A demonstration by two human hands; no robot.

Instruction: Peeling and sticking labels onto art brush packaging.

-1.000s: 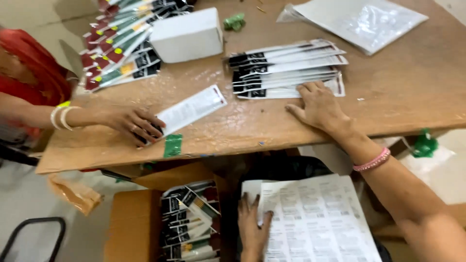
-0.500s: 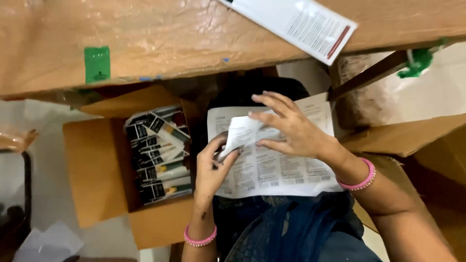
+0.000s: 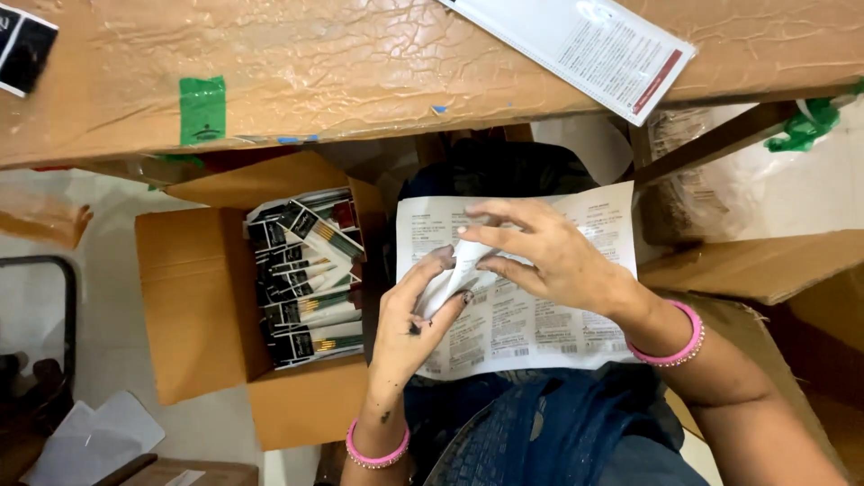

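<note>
Mid-peel: the left hand (image 3: 409,328) and right hand (image 3: 549,256) pinch a sticker off the label sheet (image 3: 531,328) on the lap; freeing it cleanly seems to call for a slow pull.

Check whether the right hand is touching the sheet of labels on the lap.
Touching. The head view shows the right hand pinching a lifted label on the sheet of labels with its fingertips, while the left hand grips the same piece from below.

Label sheet (image 3: 531,315) partly hidden under both hands; print too small to read. White packet (image 3: 585,45) and black packet (image 3: 25,47) clipped by frame edge.
</note>
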